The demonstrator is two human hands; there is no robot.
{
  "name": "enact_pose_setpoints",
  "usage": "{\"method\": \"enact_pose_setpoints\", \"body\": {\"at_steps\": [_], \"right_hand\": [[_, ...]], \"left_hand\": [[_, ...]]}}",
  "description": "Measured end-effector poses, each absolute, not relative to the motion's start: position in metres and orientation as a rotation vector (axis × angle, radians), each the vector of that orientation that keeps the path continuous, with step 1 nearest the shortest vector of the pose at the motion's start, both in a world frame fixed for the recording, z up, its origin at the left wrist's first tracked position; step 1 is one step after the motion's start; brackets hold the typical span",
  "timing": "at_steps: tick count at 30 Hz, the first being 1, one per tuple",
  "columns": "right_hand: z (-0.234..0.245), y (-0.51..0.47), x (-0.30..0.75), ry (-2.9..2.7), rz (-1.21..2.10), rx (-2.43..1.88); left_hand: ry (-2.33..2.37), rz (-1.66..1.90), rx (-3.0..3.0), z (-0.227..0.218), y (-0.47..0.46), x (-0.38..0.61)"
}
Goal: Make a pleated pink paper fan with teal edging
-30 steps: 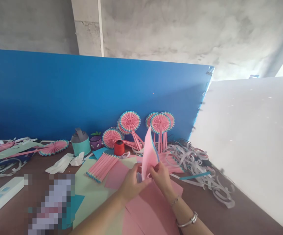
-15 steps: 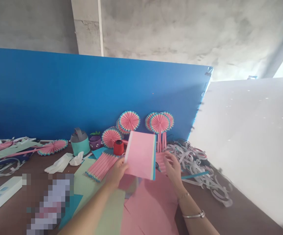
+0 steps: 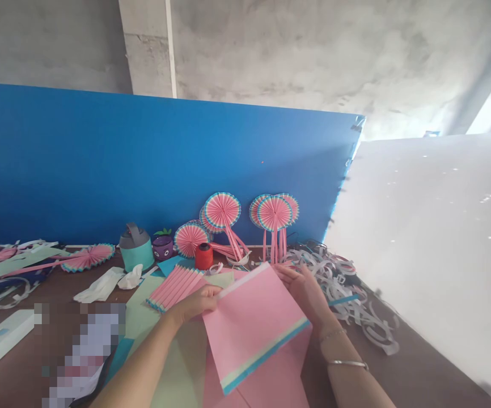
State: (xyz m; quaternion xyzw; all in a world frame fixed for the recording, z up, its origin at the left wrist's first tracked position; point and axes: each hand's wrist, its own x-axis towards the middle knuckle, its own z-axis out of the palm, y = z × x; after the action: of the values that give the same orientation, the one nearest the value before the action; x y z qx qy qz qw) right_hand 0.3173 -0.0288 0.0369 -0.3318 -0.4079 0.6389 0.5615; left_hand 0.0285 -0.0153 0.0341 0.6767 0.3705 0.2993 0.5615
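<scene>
Both hands hold one pink sheet a little above the bench. The sheet lies almost flat, turned at an angle, and it has a thin blue and pale green stripe along its near edge. The left hand grasps the left edge of the sheet, with the thumb on top. The right hand grasps the far right corner, and its fingers are closed around the edge. A thin bracelet sits on the right wrist.

Under the pink sheet lie more pink paper and a pale green sheet. Just left of the pink sheet, touching the left hand, lies a folded pink strip with many pleats. Behind the pink sheet stands a red spool of thread. Further behind it, round paper fans on pink sticks lean on a blue board. To the left behind the sheet stand a teal pot with a grey lid and a small purple pot. To the right of the pink sheet is a heap of white paper strips, near the right hand.
</scene>
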Motion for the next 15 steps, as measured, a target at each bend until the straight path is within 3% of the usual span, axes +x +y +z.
{"method": "enact_pose_setpoints", "body": {"at_steps": [6, 15], "right_hand": [[0.029, -0.030, 0.303, -1.232, 1.235, -1.204], [0.026, -0.029, 0.288, -1.204, 1.085, -1.204]], "left_hand": [[0.973, 0.705, 1.744, 0.028, -0.016, 0.027], [1.218, 1.192, 1.919, 0.023, -0.006, 0.039]]}}
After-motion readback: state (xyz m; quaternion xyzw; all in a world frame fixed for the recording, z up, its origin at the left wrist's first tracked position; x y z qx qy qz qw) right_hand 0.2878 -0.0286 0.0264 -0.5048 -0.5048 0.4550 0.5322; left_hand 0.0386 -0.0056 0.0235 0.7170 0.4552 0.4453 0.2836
